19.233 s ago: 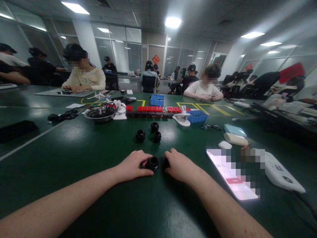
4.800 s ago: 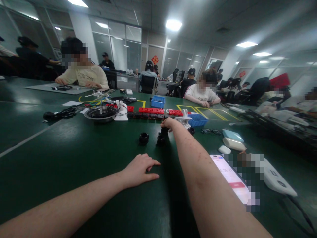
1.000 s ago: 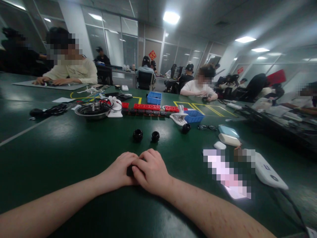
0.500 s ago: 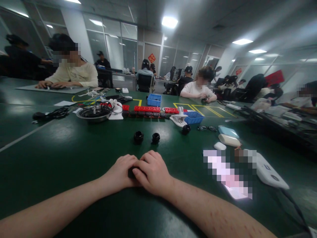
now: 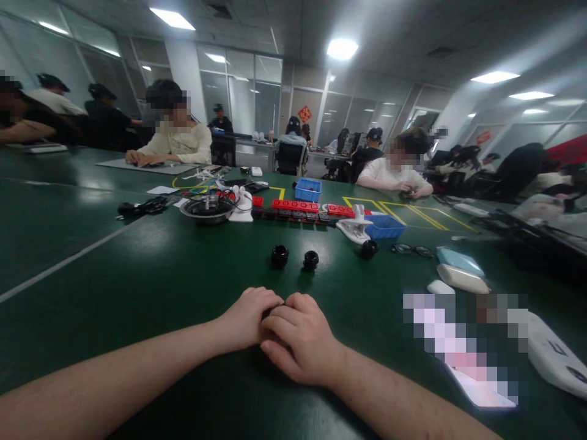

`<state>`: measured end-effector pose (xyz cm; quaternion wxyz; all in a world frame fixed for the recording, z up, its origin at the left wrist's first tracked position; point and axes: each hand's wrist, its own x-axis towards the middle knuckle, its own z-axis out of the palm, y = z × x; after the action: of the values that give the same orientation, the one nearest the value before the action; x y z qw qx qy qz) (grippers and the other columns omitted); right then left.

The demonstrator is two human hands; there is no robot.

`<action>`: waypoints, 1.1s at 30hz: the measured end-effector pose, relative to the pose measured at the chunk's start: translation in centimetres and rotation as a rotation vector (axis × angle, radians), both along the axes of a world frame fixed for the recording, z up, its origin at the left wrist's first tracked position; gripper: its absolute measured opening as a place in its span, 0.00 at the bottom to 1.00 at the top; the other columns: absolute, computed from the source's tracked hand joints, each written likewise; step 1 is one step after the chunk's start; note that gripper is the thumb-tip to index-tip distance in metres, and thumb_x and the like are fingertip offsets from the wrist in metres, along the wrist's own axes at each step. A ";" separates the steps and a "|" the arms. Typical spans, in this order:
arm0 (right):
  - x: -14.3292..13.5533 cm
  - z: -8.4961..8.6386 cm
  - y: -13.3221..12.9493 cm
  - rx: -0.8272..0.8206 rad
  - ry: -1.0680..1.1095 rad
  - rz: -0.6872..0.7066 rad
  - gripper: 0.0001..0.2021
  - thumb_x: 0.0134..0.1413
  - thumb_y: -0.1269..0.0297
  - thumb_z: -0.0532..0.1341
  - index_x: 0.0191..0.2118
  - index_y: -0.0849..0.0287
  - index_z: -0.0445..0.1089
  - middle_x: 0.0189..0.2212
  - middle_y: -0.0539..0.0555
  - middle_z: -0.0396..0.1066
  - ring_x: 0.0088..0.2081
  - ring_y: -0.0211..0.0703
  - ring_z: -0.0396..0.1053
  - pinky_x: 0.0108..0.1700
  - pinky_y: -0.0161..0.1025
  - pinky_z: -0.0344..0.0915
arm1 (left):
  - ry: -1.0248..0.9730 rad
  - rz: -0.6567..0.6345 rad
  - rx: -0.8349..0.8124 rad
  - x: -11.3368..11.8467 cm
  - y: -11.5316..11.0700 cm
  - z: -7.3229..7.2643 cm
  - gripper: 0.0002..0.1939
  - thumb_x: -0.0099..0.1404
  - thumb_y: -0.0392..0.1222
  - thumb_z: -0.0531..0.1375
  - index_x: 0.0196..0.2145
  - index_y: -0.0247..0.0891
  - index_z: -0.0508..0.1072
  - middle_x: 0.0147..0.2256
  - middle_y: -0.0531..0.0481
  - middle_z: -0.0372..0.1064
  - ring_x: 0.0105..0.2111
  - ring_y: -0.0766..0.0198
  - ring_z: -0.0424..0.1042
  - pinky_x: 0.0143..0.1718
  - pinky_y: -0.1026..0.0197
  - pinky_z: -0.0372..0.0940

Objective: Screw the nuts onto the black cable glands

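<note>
My left hand (image 5: 250,316) and my right hand (image 5: 303,339) meet just above the green table, fingers curled around a small black part (image 5: 267,313). Only a dark sliver of it shows between the hands, so its shape is hidden. The right fingers lie over it from the near right side, while the left fingers close on it from the far left. Beyond the hands stand two short, black, threaded-looking round fittings with open tops, a left one (image 5: 279,256) and a smaller one (image 5: 310,261). A third black fitting (image 5: 369,249) sits farther right.
To the right lie a phone (image 5: 463,360), a white device (image 5: 557,354), a cream case (image 5: 463,278) and glasses (image 5: 411,250). Farther back are a metal bowl (image 5: 206,218), red blocks (image 5: 296,205), a white clamp (image 5: 355,228) and blue bins (image 5: 308,190). People sit across the table.
The view has swung left, so the table things appear farther right. My right fingers have shifted over the black part, which shows less now. Both hands stay together.
</note>
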<state>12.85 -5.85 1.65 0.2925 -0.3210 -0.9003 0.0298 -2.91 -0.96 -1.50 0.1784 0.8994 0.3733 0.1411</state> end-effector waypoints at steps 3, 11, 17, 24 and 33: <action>-0.1 0.1 -0.3 0.039 -0.037 0.044 0.13 0.55 0.61 0.49 0.31 0.60 0.68 0.25 0.54 0.68 0.30 0.41 0.57 0.34 0.40 0.53 | -0.010 -0.003 0.003 0.0 -0.1 0.1 0.04 0.54 0.39 0.57 0.29 0.39 0.68 0.29 0.54 0.65 0.32 0.63 0.62 0.36 0.60 0.56; 0.2 0.1 -0.4 0.154 -0.049 -0.030 0.18 0.55 0.64 0.47 0.17 0.60 0.61 0.15 0.51 0.62 0.25 0.38 0.53 0.29 0.39 0.48 | 0.002 0.038 -0.049 0.2 -0.4 1.0 0.08 0.49 0.40 0.60 0.30 0.37 0.67 0.30 0.53 0.64 0.33 0.61 0.62 0.36 0.60 0.56; 1.1 0.1 0.8 0.160 -0.031 -0.134 0.18 0.55 0.65 0.46 0.17 0.60 0.60 0.16 0.52 0.62 0.24 0.38 0.51 0.29 0.39 0.46 | -0.022 0.040 -0.063 0.1 -0.3 1.2 0.16 0.49 0.52 0.62 0.28 0.37 0.67 0.28 0.54 0.64 0.31 0.61 0.62 0.35 0.60 0.56; 2.1 -0.3 2.3 0.070 -0.062 -0.240 0.21 0.59 0.64 0.44 0.18 0.61 0.61 0.17 0.52 0.62 0.27 0.39 0.53 0.31 0.39 0.47 | -0.034 0.041 -0.092 -0.1 -0.2 0.9 0.24 0.44 0.56 0.66 0.34 0.38 0.69 0.33 0.53 0.66 0.35 0.59 0.64 0.37 0.58 0.56; 2.1 -0.3 2.3 -0.067 0.001 -0.219 0.19 0.60 0.56 0.45 0.48 0.61 0.64 0.41 0.57 0.66 0.41 0.45 0.58 0.42 0.43 0.53 | -0.012 0.024 -0.103 -0.1 -0.4 1.3 0.25 0.46 0.57 0.64 0.37 0.38 0.69 0.35 0.51 0.66 0.37 0.57 0.63 0.40 0.57 0.56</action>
<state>14.93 -3.54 1.31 0.2836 -0.4272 -0.8581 0.0277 -2.96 -1.35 -0.17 0.2249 0.8836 0.3897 0.1294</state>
